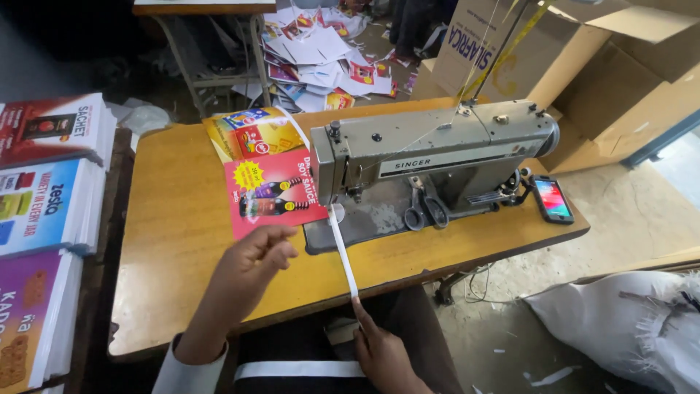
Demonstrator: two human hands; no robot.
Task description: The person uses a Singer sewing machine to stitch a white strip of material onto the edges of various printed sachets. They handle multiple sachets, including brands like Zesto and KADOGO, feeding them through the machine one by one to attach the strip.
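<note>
- White tape strip: narrow, flat, runs from the needle area of the sewing machine down past the front edge of the counter. Judged light, limp and smooth; best pinched flat near an end and kept taut so it does not twist.
- Right hand: below the counter edge, fingertips pinched on the strip's lower end.
- Left hand: resting on the counter, fingers curled at the lower edge of the pink printed sheet; whether it actually pinches the sheet or only presses on it, I cannot tell from this angle.
- Pink printed sheet: thin glossy card, lies flat with its right edge at the machine bed. Judged light, slightly stiff, slippery; take it by an edge.
- Yellow printed sheets: just behind the pink one, partly under it.
- Scissors: on the machine bed, under the arm.
- Phone: at the counter's right end, screen lit.
- Stacked printed sheets: on a shelf to the left.
- Cardboard boxes: behind the machine.
</note>
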